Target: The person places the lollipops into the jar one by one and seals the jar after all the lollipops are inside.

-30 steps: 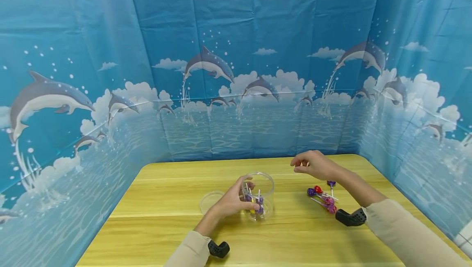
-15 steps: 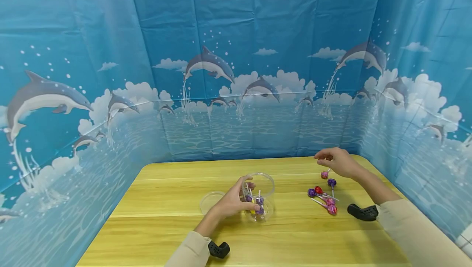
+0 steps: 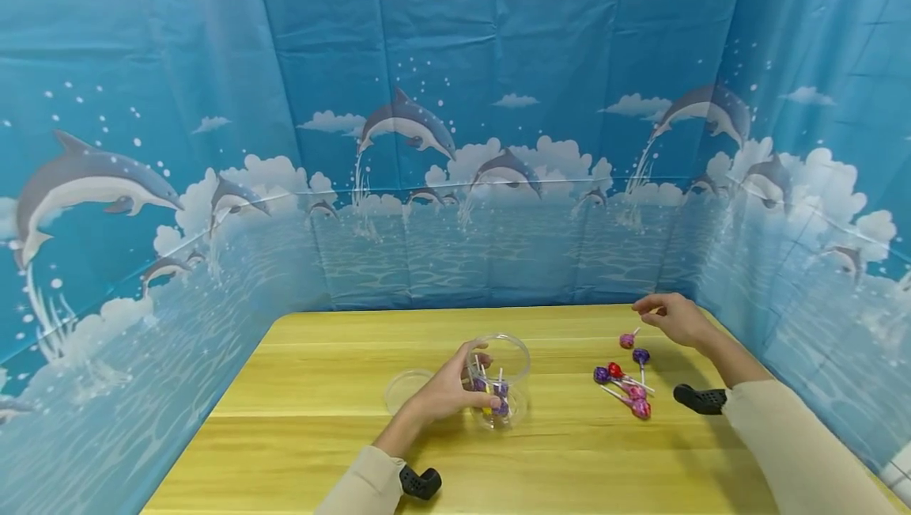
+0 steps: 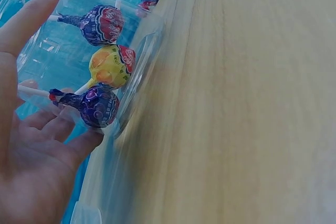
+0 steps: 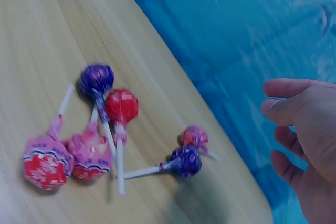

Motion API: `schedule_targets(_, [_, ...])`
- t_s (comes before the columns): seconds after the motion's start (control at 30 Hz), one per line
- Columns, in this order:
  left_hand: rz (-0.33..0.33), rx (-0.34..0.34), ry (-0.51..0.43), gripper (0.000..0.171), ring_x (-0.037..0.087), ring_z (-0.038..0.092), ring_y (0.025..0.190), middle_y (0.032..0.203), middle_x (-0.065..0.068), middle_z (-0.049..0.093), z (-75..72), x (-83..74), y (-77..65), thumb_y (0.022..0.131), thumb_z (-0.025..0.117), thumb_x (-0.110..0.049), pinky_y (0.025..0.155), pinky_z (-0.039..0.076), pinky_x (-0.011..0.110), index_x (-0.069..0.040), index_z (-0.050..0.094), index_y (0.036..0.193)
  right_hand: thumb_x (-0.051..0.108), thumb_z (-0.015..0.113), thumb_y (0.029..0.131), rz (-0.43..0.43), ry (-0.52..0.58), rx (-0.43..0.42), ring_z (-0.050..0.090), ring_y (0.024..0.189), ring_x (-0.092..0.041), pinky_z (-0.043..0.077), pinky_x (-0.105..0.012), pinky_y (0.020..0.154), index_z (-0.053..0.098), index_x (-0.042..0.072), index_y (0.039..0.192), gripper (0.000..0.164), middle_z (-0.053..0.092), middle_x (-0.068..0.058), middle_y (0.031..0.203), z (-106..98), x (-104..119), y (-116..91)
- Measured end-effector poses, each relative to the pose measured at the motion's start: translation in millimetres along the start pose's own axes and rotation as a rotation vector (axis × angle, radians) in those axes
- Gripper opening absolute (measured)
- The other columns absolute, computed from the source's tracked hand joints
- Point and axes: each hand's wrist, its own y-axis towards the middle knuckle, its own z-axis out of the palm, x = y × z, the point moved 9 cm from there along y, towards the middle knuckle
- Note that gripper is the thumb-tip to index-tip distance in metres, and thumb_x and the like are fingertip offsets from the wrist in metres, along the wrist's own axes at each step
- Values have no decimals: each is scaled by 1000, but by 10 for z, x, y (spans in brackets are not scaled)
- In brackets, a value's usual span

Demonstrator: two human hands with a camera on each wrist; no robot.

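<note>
Beige fabric sleeves (image 3: 366,483) covered both forearms, with a black wrist unit (image 3: 420,483) located beside each cuff. The left grip (image 3: 450,390) was closed around a clear jar (image 3: 518,388), which stood upright, mouth up, on the yellow wood-grain bench (image 3: 299,436). The jar contained a yellow lollipop (image 4: 111,66) positioned between two purple lollipops (image 4: 98,106). A clear round lid (image 3: 407,392) lay flat to the left of the jar. To the right, well apart from the jar, two pink lollipops (image 3: 641,409), one red lollipop (image 3: 615,370) and one purple lollipop (image 3: 601,374) lay grouped. Beyond this group lay a further purple lollipop (image 3: 641,356), then a further pink lollipop (image 3: 627,340). The right grip (image 3: 676,319), empty with fingers loosely bent, was near the farthest lollipop but apart from it. Behind the bench, a blue curtain (image 3: 455,246) carried printed dolphins.
</note>
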Motion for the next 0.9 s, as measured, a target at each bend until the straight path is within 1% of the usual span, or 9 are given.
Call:
schedule_targets(0.1, [-2, 1, -5, 89, 38, 50, 135, 144, 4, 53, 3, -4, 2, 88, 86, -25, 104, 47, 38, -26, 33, 158, 4, 56, 106, 21, 18, 7, 57, 110, -52, 54, -58, 82, 66, -8, 128, 26, 61, -32, 127, 50, -153, 37])
schedule_targets(0.23, [5, -2, -1, 89, 37, 50, 135, 148, 14, 50, -9, -13, -7, 88, 86, -24, 105, 46, 41, -25, 32, 158, 1, 56, 105, 13, 30, -3, 57, 109, -53, 54, -59, 83, 65, -8, 127, 26, 58, -35, 130, 162, -316, 100])
schedule_targets(0.4, [12, 7, -6, 89, 38, 49, 136, 149, 19, 48, 11, -8, -9, 88, 86, -25, 106, 46, 40, -24, 32, 158, -3, 50, 104, 68, 31, -8, 52, 117, -58, 51, -64, 87, 60, -8, 136, 34, 47, -40, 140, 332, -549, 91])
schedule_targets(0.47, [14, 12, -6, 90, 38, 49, 137, 149, 19, 48, 21, -5, -15, 88, 86, -26, 106, 46, 40, -24, 31, 159, -3, 46, 104, 91, 29, -6, 48, 121, -61, 51, -60, 84, 55, -9, 140, 38, 42, -43, 143, 406, -616, 73])
schedule_targets(0.53, [13, 14, -10, 90, 39, 49, 137, 149, 19, 48, 31, -8, -24, 88, 86, -26, 106, 46, 40, -24, 31, 159, -2, 44, 104, 106, 32, -4, 49, 118, -61, 50, -56, 80, 50, -11, 144, 41, 39, -46, 143, 476, -660, 58])
schedule_targets(0.6, [11, 17, -15, 89, 39, 49, 136, 149, 18, 48, 43, -10, -29, 88, 86, -25, 105, 46, 40, -23, 31, 159, -2, 42, 106, 125, 45, 1, 47, 120, -62, 48, -56, 81, 45, -12, 147, 43, 37, -48, 143, 544, -695, 49])
schedule_targets(0.67, [7, 16, -21, 88, 40, 49, 136, 149, 18, 48, 46, -19, -32, 89, 85, -25, 105, 47, 40, -24, 31, 158, -1, 40, 107, 136, 51, 2, 45, 123, -62, 48, -62, 88, 42, -14, 149, 43, 37, -48, 143, 595, -714, 51])
schedule_targets(0.77, [4, 15, -16, 87, 40, 49, 135, 149, 18, 47, 43, -26, -27, 89, 85, -26, 104, 47, 41, -24, 31, 158, -2, 39, 108, 114, -3, -9, 39, 129, -64, 39, -71, 100, 46, -15, 145, 40, 44, -44, 141, 638, -718, 74])
schedule_targets(0.9, [6, 16, -2, 88, 40, 48, 137, 150, 19, 47, 27, -29, -22, 89, 84, -26, 106, 46, 41, -25, 30, 159, -3, 46, 105, 38, -125, -51, 46, 123, -62, 38, -72, 100, 58, -15, 132, 32, 56, -40, 130, 639, -693, 110])
